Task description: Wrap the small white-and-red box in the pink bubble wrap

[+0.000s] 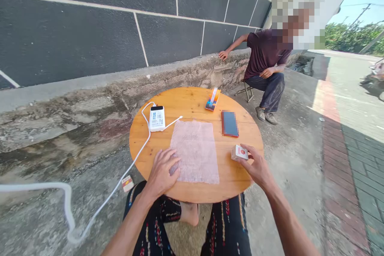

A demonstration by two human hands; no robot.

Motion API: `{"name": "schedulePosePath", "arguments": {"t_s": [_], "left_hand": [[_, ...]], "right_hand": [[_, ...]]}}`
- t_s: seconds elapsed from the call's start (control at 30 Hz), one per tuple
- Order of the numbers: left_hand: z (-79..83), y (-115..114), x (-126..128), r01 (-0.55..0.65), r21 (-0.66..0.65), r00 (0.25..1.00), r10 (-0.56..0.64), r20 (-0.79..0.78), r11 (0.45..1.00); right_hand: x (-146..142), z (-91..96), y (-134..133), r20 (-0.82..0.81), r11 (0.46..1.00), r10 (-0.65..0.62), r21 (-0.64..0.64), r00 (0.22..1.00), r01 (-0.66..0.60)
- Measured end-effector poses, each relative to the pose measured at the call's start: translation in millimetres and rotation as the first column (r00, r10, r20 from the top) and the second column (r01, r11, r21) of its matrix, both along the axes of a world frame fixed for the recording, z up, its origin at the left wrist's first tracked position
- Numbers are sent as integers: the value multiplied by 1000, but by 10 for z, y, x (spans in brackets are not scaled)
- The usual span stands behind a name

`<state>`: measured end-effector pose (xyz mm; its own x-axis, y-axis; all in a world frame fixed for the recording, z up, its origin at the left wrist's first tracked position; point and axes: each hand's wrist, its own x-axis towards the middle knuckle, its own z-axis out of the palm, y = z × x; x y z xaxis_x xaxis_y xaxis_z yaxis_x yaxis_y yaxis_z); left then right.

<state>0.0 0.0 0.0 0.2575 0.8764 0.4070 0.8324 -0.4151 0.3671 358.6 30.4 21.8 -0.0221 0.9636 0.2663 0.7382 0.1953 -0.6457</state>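
White and red cardboard, the small box (pixel 239 153) sits near the right edge of the round wooden table (pixel 192 192), pinched at its near end by the fingertips of the right hand (pixel 255 167). It looks light and stiff, easily crushed, best taken by its short sides. The left hand (pixel 162 172) lies flat and unclenched on the thin pinkish sheet (pixel 196 152), soft and likely to slide. Beyond lie a dark booklet (pixel 230 123), a white power bank (pixel 157 118) and a seated person (pixel 265 64).
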Motion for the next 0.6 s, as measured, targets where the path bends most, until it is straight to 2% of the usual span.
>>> {"name": "schedulePosePath", "arguments": {"t_s": [0.17,0.33,0.43,0.6], "left_hand": [[22,-1,5,-15,-34,1000,16,24,999],[59,-23,17,-21,-57,999,24,39,998],[75,-31,23,-35,-59,998,38,49,998],[80,-32,16,-34,-68,996,39,74,997]], "right_hand": [[-641,142,30,-35,982,173,88,984,-170],[-1274,148,183,-63,936,338,127,939,-328],[-1428,96,274,-85,927,368,115,926,-358],[-1472,-32,345,-45,922,382,84,923,-377]]}}
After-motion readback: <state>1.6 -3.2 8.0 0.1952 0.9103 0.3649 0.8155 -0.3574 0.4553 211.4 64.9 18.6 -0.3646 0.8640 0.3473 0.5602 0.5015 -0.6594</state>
